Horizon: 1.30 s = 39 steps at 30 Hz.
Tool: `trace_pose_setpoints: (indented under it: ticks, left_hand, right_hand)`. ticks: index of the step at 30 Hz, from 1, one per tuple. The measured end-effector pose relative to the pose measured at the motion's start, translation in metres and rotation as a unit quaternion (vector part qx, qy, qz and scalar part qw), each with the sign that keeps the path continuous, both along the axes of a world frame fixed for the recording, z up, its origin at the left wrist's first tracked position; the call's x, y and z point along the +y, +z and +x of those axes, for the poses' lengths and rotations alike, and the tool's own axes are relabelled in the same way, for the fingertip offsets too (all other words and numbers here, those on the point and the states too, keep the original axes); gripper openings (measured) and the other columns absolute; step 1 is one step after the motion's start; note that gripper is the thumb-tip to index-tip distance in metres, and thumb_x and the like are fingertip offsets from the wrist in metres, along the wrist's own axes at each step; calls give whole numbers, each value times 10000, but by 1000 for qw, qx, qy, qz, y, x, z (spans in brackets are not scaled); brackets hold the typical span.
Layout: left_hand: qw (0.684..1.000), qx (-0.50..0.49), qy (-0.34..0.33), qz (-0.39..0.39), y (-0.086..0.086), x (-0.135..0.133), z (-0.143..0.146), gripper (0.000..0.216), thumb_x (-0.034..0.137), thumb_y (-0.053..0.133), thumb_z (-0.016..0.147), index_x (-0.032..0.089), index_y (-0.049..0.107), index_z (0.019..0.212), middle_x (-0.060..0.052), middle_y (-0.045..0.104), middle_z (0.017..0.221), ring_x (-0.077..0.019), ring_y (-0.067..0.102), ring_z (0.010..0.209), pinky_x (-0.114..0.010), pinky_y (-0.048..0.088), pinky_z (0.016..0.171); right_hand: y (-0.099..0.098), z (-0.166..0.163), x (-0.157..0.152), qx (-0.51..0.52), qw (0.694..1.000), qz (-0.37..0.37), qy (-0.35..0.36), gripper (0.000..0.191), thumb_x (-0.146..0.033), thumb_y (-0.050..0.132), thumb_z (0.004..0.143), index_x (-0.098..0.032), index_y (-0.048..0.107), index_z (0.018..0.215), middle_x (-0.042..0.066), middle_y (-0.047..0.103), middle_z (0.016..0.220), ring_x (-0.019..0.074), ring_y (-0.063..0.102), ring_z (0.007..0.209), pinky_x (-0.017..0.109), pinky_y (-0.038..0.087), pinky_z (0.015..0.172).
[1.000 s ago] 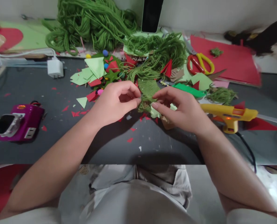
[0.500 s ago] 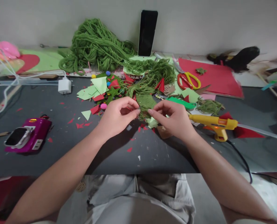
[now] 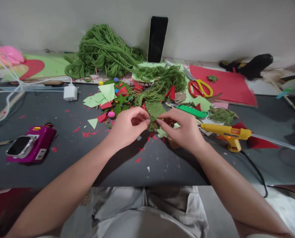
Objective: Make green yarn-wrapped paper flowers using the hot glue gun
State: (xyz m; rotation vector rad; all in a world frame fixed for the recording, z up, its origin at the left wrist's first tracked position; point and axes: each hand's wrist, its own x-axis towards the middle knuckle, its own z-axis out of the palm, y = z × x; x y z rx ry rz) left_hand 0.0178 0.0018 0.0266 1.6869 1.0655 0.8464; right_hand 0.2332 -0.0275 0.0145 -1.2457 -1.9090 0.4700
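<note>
Between my two hands is a small piece wrapped in green yarn point(image 3: 155, 108), its lower end held at my fingertips. My left hand point(image 3: 130, 126) pinches the yarn from the left, thumb against forefinger. From the right, my right hand point(image 3: 180, 127) pinches the same yarn piece with thumb and forefinger. Just behind lies a loose tangle of green yarn point(image 3: 171, 79). Under my right hand are scalloped pale green paper point(image 3: 161, 132) and a bit of brown cardboard. A green comb-like tool point(image 3: 193, 111) lies beyond the right hand's knuckles.
A yellow glue gun point(image 3: 226, 130) with a lit orange light rests right of my right hand, its cord trailing over the table edge. Scissors point(image 3: 200, 88), a propped phone point(image 3: 157, 39), a yarn heap point(image 3: 105, 49), paper scraps point(image 3: 97, 97), a white charger point(image 3: 70, 92) and a purple device point(image 3: 31, 143) surround the work.
The view has shifted slightly. Both hands stay at the yarn piece, and the right fingers have moved a little at its lower end.
</note>
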Motion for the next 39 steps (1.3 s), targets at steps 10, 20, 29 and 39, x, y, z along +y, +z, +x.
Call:
trace_pose_setpoints:
  ticks: [10, 20, 29, 39]
  left_hand:
    - [1000, 1, 5, 27, -4, -3, 3, 76, 239, 734, 878, 183, 683, 867, -3, 733, 774, -131, 685, 685, -240, 543, 643]
    - [1000, 9, 7, 28, 0, -5, 2, 119, 308, 740, 884, 196, 697, 887, -21, 748, 847, -150, 695, 746, -268, 574, 717]
    - [1000, 1, -17, -13, -2, -4, 1, 171, 349, 755, 879, 194, 694, 921, -38, 770, 873, -171, 729, 775, -284, 590, 732]
    - [991, 83, -98, -46, 6, -5, -7, 254, 391, 684, 923, 219, 701, 1110, -14, 744, 761, -172, 694, 662, -280, 521, 611]
  right_hand:
    - [0, -3, 2, 100, 994, -51, -15, 76, -281, 744, 909, -219, 736, 865, 30, 709, 851, 148, 633, 730, 284, 512, 631]
    - [7, -4, 2, 236, 947, -215, -34, 339, -379, 878, 745, -194, 656, 921, 29, 701, 913, 84, 570, 579, 234, 443, 498]
    - [7, -1, 4, 225, 950, -217, -22, 261, -313, 851, 746, -172, 692, 898, 26, 706, 866, 84, 572, 579, 241, 479, 538]
    - [17, 5, 2, 144, 957, -245, 62, 194, -252, 789, 792, -163, 686, 930, -34, 617, 678, 83, 484, 542, 233, 388, 500]
